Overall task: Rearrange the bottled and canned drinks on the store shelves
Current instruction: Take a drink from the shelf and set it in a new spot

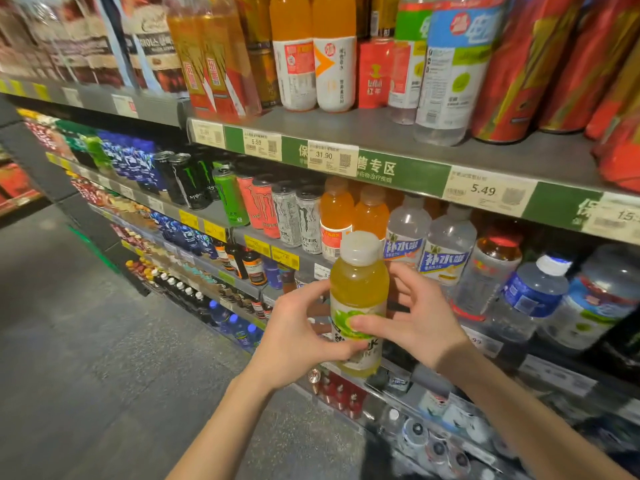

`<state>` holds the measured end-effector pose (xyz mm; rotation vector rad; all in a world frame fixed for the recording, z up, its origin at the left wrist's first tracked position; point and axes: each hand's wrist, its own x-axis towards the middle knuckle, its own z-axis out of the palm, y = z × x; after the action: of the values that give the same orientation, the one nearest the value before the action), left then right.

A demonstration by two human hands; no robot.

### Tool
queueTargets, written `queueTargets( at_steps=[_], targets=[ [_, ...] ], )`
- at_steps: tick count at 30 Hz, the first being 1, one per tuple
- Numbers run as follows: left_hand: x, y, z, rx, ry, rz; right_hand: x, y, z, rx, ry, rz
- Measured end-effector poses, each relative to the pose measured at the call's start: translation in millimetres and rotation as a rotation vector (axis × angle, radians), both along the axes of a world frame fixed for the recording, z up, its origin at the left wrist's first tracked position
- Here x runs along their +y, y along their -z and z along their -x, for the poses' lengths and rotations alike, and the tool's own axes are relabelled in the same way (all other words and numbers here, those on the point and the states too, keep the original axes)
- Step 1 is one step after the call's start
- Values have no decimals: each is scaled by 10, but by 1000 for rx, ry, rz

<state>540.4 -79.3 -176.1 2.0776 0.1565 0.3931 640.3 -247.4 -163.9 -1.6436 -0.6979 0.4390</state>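
- While the yellow-green juice bottle is off the shelves, held upright in the aisle in front of the middle tiers, it has no place on a shelf yet, so I judge this one move to be in mid-course.
- Left hand grips the bottle's lower half from its side, thumb across the label and fingers curled behind it.
- Right hand holds the other side, its thumb pressed on the green part of the label and the fingers spread round the back.
- Behind the bottle, the middle shelf looks fairly ordered: Monster cans in a row, then orange drink bottles, then clear water bottles with blue labels.
- Nearby bottles to the right lean rather than stand straight, so tidying seems left to do there.
- How much of the whole rearranging is done cannot be judged from this single view.
- Hard to make out: the bottle's label is partly covered by both hands, its home slot is not evident, the lower shelves are dim and blurred, and the top shelf's drinks are cut off by the frame.
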Motion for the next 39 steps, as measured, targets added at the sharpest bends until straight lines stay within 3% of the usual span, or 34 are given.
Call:
queueTargets(
  at_steps=[6, 12, 18, 27, 39],
  targets=[
    [345, 125, 56, 8, 9, 25, 348, 193, 186, -33, 52, 54],
    [781, 225, 191, 94, 158, 38, 750, 336, 502, -54, 186, 37],
    [1212, 372, 424, 232, 290, 184, 1165, 476, 812, -62, 256, 41],
    [1594, 341, 635, 178, 249, 264, 1526, 493, 1073, -33, 208, 24],
    [1433, 510, 521, 144, 165, 158, 1446, 648, 1123, -18, 370, 1]
  ],
)
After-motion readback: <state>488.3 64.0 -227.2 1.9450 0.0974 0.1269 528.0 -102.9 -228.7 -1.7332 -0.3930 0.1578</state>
